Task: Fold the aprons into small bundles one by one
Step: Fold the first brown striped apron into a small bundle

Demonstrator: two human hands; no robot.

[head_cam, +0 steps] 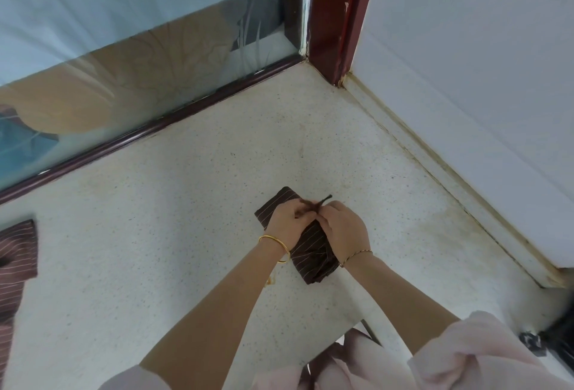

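Pinching the dark tie string with curled fingers of left hand and right hand. Pressing down on the folded brown striped apron, lying on the speckled surface.

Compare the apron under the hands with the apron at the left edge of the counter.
The apron under the hands is folded into a narrow bundle; the apron at the left edge lies wider, cut off by the frame. The left hand and right hand pinch the first one's strap; nothing touches the second. Both are brown, pinstriped, and lie on the counter.
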